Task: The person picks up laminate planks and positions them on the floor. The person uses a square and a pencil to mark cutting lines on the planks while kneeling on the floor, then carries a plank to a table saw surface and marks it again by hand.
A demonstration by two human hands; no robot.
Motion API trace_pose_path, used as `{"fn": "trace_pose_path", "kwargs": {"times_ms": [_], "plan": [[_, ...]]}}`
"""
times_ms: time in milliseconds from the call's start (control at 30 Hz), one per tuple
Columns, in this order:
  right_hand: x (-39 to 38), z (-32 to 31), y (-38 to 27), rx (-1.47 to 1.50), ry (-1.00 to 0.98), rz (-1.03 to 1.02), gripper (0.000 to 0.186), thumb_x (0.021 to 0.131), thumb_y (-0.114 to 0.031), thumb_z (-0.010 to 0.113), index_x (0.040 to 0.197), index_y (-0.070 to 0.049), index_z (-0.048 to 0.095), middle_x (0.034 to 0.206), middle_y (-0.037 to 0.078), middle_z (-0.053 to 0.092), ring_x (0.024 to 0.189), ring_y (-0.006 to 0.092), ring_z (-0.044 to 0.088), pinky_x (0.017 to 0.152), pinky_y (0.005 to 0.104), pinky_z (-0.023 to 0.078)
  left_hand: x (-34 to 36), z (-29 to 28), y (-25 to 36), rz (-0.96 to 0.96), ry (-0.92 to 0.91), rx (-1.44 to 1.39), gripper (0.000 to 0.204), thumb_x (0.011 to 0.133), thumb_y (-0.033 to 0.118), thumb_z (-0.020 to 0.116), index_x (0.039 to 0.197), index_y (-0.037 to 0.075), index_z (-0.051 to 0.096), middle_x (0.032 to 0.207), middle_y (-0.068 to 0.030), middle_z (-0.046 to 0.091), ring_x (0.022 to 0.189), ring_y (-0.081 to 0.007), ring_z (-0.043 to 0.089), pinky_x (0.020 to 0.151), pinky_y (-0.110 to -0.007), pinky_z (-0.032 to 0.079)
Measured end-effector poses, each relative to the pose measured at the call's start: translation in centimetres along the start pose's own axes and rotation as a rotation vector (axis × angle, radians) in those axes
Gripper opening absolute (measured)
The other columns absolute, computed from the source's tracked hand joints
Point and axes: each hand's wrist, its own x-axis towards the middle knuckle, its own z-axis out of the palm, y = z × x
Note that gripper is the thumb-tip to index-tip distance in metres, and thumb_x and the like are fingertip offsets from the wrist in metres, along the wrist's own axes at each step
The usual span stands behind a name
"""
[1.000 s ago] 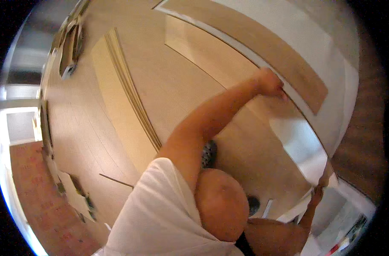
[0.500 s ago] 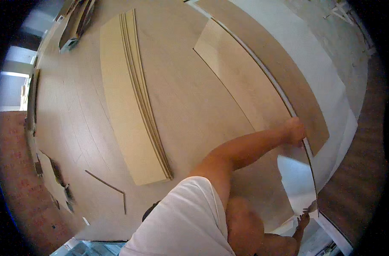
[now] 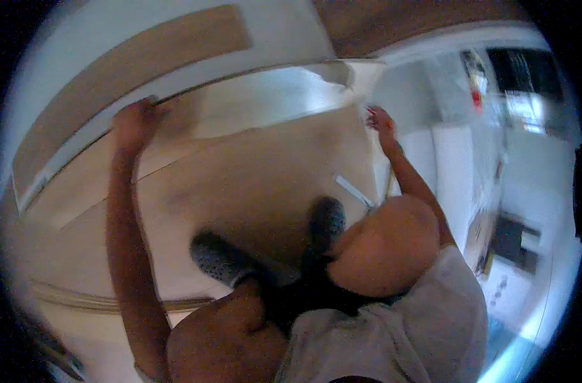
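Note:
My left hand (image 3: 136, 124) is curled over the outer edge of a light wood floor plank (image 3: 80, 185), beside a pale gap. In that gap shows a smooth whitish underlay (image 3: 265, 99), bordered by laid wood flooring (image 3: 265, 166). At the gap's right end my right hand (image 3: 381, 122) hovers near the floor's edge with its fingers apart and nothing visible in them. Motion blur hides whether its fingertips touch anything. A slim pale strip (image 3: 353, 190) lies on the floor by my right knee; its kind is unclear.
Beyond the gap lies a loose wood plank (image 3: 195, 38) on white sheeting (image 3: 278, 32). Stacked planks (image 3: 106, 301) lie at the lower left. My shoes (image 3: 221, 258) stand on the flooring. Blurred white surfaces and objects fill the right side.
My view has swung round to the right, so the gap now runs across the top. My left hand stays at the plank edge; my right hand remains by the gap's end.

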Motion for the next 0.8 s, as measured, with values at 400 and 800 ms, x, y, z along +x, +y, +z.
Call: {"fn": "trace_pose_path", "kwargs": {"times_ms": [400,800], "plan": [[0.1,3.9,7.8,0.005,0.641,0.147,0.021,0.093,-0.019,0.063,0.103,-0.002,0.058,0.09,0.006,0.063,0.08,0.0156,0.06,0.073,0.0292,0.05,2.7,2.2,-15.8,0.034,-0.08,-0.067,0.044,0.1,0.034,0.054,0.127,-0.001,0.059,0.126,-0.019,0.063,0.116,-0.0278,0.059,0.102,-0.037,0.042],[0.6,3.5,9.5,-0.024,0.715,0.114,0.02,0.093,-0.023,0.062,0.099,-0.004,0.058,0.085,0.013,0.065,0.08,0.0255,0.063,0.073,0.0374,0.05,4.2,0.9,-13.7,-0.133,-0.203,-0.398,0.045,0.101,0.033,0.056,0.13,-0.002,0.059,0.126,-0.008,0.062,0.118,-0.0172,0.055,0.104,-0.033,0.04]]}}
